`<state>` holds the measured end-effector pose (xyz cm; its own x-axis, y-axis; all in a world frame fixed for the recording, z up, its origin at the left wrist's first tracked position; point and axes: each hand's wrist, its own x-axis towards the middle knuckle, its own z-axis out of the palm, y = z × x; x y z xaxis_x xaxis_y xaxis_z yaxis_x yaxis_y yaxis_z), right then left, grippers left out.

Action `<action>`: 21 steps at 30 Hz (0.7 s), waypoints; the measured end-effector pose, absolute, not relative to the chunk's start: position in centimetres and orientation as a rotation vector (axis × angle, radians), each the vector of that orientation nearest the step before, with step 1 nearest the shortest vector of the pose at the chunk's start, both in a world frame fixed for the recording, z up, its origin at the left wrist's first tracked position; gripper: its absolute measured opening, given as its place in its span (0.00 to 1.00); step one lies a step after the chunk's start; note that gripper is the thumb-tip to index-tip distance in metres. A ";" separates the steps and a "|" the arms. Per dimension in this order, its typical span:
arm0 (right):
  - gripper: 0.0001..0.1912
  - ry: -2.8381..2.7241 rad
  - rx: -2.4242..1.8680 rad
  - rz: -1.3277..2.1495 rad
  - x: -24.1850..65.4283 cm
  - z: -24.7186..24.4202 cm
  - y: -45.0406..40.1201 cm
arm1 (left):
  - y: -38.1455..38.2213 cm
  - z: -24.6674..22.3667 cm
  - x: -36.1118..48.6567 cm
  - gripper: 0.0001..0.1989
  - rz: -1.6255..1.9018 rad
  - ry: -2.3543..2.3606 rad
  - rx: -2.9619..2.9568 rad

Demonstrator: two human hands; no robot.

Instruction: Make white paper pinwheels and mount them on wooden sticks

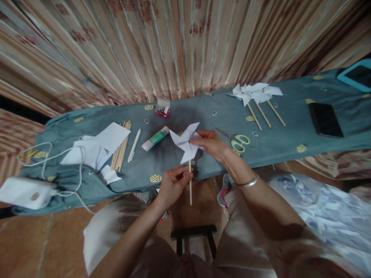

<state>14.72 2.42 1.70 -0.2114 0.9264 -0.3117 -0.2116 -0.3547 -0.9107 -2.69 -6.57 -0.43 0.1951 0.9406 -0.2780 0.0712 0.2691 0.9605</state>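
A white paper pinwheel (185, 142) on a thin wooden stick stands upright between my hands, over the table's near edge. My left hand (175, 183) pinches the stick partway down, below the paper blades. Higher up, my right hand (210, 143) has its fingers closed on the pinwheel's paper near the centre. Just left of the blades lies a green and white glue stick (155, 138). Scissors (236, 142) with pale green handles rest to the right of my right hand.
Three pinwheels (257, 94) lie at the back right, near a black phone (326, 119). Leftward are a pen (134, 145), wooden sticks (121, 146), paper sheets (92, 148) and a white corded device (27, 193). A small open box (162, 109) sits near the curtain (162, 50).
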 end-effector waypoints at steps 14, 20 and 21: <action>0.11 -0.836 -1.132 1.517 15.9 1.4 5.0 | -1.4 -1.6 -1.1 0.09 0.872 1.122 1.227; 0.15 -0.812 -1.128 1.510 15.2 1.3 5.2 | -1.1 -1.8 -1.5 0.09 0.875 1.137 1.333; 0.15 -0.806 -1.113 1.511 15.1 1.2 5.3 | -1.0 -1.9 -1.6 0.09 0.878 1.139 1.343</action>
<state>15.08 5.26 1.23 -0.0225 0.9718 -0.2348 -0.3465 -0.2279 -0.9100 -1.58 -1.02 -1.93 0.2590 0.9595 -0.1113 0.1366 0.0777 0.9876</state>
